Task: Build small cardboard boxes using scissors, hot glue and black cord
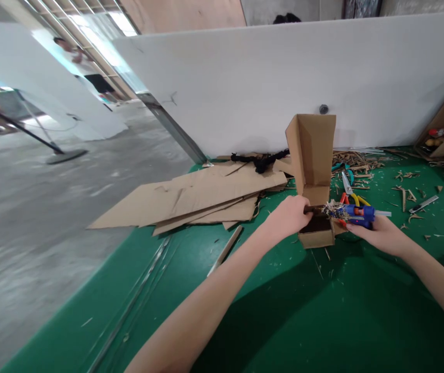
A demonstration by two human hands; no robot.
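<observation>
On the green table (323, 311), a small brown box (317, 240) was set between two bare hands, with its tall lid (315, 150) stood up behind it. A brown piece (315, 209) was pinched at the top of the box by the left hand (292, 212), its fingers curled nearly closed. It could not be told for sure if that was a flap or a loose strip. A blue glue gun (356, 211) was gripped in the right hand (385, 235), with the fingers wrapped round it, and it was pointed left, over the box.

To be done well, the job seemed to need the left fingers kept clear of the tip, as skin could be burned. The tip was partly hidden by fuzzy bits (334, 208), so clean glue might be hard to lay until those were wiped off with a scrap.

Just past the gun, scissors (346, 183) were laid, so bumps were best watched for. Farther back, cardboard shreds (361, 160) were heaped, and flat cardboard sheets (206, 194) were piled to the left. Behind them, a white board (264, 88) was stood up. Far off, a person (84, 62) could be seen.
</observation>
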